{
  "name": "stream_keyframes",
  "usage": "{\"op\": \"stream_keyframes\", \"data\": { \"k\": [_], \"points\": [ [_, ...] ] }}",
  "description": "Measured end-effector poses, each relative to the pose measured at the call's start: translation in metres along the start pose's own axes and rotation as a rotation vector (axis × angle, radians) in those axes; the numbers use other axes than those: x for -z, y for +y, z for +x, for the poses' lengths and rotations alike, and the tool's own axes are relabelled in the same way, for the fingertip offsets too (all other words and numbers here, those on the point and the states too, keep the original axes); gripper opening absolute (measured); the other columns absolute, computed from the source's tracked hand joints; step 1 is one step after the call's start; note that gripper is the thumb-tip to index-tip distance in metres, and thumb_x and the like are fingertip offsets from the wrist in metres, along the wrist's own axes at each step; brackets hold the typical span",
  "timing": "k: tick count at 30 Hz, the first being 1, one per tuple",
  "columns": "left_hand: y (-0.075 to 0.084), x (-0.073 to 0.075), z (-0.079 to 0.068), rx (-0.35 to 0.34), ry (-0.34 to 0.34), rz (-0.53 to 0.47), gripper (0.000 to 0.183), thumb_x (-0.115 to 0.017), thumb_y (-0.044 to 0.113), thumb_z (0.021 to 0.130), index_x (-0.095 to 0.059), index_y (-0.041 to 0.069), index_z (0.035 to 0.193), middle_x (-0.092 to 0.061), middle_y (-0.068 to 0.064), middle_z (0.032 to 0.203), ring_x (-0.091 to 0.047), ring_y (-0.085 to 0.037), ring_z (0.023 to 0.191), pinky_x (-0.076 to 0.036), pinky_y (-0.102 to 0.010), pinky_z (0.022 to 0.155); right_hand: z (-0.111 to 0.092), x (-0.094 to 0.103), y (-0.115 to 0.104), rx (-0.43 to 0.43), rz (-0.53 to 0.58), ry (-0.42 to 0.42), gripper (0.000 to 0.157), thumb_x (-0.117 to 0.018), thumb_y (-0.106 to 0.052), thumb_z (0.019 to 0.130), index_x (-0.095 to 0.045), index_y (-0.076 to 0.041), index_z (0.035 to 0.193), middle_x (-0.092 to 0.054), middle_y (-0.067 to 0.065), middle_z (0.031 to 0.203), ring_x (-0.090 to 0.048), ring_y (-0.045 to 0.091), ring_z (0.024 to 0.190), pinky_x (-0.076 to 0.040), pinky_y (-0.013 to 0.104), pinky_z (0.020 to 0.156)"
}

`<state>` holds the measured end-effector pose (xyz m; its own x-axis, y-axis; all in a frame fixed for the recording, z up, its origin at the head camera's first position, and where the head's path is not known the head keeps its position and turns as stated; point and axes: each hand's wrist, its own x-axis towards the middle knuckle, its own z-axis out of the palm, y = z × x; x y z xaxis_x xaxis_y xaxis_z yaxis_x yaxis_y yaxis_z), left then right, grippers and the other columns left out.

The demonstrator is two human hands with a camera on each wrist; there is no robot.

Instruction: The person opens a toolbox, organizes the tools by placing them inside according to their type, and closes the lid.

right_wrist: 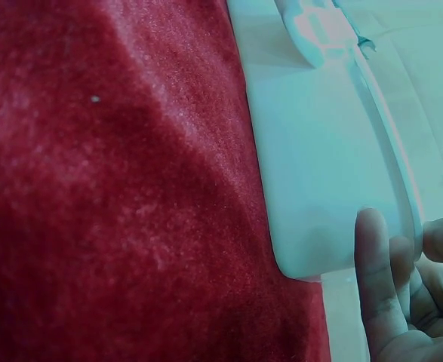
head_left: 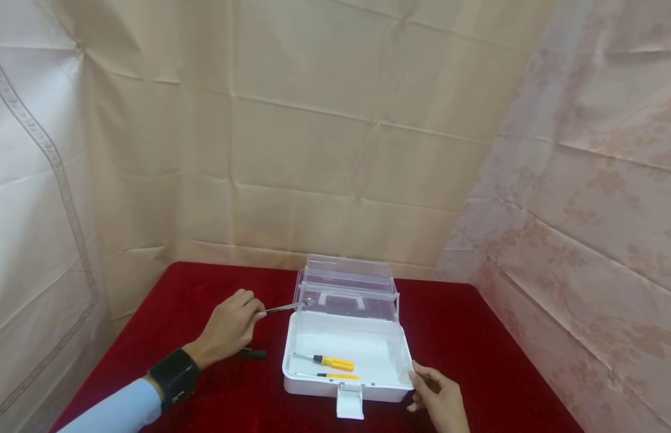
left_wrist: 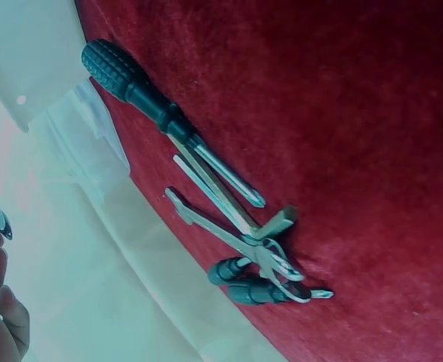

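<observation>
My left hand (head_left: 229, 328) pinches a silver wrench (head_left: 286, 307) by one end; its other end overlaps the raised clear lid in the head view. The left wrist view catches only the fingers (left_wrist: 11, 317) and a bit of shiny metal at its edge. An open white toolbox (head_left: 375, 392) holds two yellow-handled screwdrivers (head_left: 337, 363), one behind the other. At the box's front right corner my right hand (head_left: 440, 397) grips the wall, thumb at the rim and fingers against the outside.
Beside the box lies a black-handled screwdriver (left_wrist: 134, 87) on the red cloth (left_wrist: 372, 136). A small pile of metal tools (left_wrist: 259, 245) touches its tip. The clear lid (head_left: 348, 285) with its trays leans back behind the box. A white latch (head_left: 349, 403) hangs down in front.
</observation>
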<state>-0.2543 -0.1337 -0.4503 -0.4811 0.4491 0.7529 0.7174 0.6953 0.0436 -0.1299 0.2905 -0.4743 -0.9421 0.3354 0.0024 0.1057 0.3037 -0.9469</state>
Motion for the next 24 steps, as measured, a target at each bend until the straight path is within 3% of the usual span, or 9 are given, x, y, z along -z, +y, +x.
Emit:
{"op": "stream_keyframes", "data": {
  "k": [24],
  "points": [
    [0.015, -0.011, 0.019, -0.008, -0.040, 0.024, 0.011, -0.076, 0.017, 0.080, -0.067, 0.015, 0.087, -0.046, 0.006, 0.077, -0.037, -0.009, 0.071, -0.038, -0.021, 0.060, -0.002, 0.001, 0.000, 0.022, 0.018, -0.002, 0.047, -0.071, -0.017, 0.089, -0.060, 0.009, 0.126, -0.066, 0.021, 0.100, -0.057, 0.022, 0.060, -0.053, 0.038, 0.055]
  ]
}}
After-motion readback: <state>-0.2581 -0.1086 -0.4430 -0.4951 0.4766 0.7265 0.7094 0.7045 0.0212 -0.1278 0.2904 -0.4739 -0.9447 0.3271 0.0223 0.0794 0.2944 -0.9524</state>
